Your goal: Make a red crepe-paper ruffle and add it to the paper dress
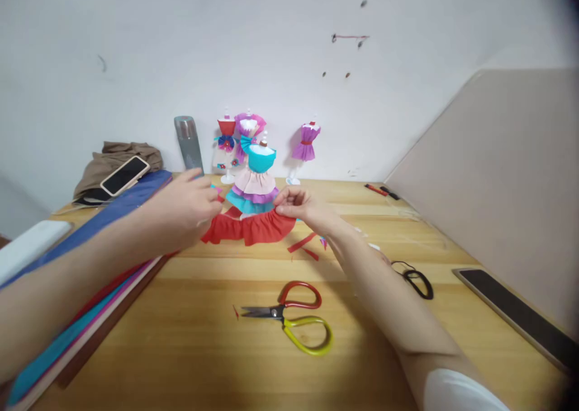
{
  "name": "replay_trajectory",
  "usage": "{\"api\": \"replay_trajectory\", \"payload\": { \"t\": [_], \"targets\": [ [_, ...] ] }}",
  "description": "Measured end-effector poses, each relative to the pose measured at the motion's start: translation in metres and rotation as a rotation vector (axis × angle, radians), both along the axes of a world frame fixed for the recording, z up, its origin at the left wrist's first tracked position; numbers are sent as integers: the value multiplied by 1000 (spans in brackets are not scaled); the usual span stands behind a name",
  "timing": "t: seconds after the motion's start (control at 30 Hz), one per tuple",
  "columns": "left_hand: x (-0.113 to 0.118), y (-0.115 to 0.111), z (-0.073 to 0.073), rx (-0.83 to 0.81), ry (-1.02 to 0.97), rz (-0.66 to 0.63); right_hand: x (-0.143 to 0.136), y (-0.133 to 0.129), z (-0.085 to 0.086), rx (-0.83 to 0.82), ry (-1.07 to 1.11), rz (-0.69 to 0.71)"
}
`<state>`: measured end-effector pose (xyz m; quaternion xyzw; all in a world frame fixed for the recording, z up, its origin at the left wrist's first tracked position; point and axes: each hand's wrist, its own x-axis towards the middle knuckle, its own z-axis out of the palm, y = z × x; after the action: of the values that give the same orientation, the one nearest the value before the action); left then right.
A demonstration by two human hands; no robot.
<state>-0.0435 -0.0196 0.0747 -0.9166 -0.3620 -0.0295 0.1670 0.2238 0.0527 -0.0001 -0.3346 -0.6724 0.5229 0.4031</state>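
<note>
Head view shows me the pale wooden table (194, 344), flat and smooth with its grain running sideways, and along its left a long stack of coloured cloth (85, 233) in blue, red, turquoise, pink and brown. Toward the wall stands a small layered dress (254, 181), its stiff-looking turquoise top above three frilled tiers in pale pink, purple and turquoise. Just in front of it, stretched sideways between my hands, is the red ruffle (260, 230), gathered in soft upright folds with a wavy lower edge. I judge it almost weightless, limp and a little springy where it bunches; it should not slip, but a hard tug could pull the gathers flat or strain a seam. The upper edge near either end looks the best place to take it, leaving the folds between uncrushed. My right hand (301, 204) does this: thumb and curled fingers pinch its top right end. My left hand (183, 212) is bent over the other end, blurred, its thumb hidden, so I cannot tell whether those fingers close on the cloth. Nearer me lie the scissors (275, 312), hard dark blades slightly parted, one loop red and one yellow. Beyond them are thin red scraps (302, 242), ribbon-like and flimsy, and by the blade tips one tiny red snip (236, 312).
</note>
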Motion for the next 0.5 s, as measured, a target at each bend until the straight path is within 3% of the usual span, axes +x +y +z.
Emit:
{"api": "replay_trajectory", "payload": {
  "t": [0.13,0.23,0.37,0.5],
  "targets": [
    [-6,-13,-71,-72,-338,-24,7,-18,-25,-38,-102,22],
    [-3,-16,-112,-111,-491,-2,11,-21,-36,-38,-150,9],
    [-2,-13,-141,-216,-583,97,15,-21,-40,-4,-172,-13],
    [-6,-11,-149,-358,-641,152,19,-24,-43,-10,-203,-33]
  ]
}}
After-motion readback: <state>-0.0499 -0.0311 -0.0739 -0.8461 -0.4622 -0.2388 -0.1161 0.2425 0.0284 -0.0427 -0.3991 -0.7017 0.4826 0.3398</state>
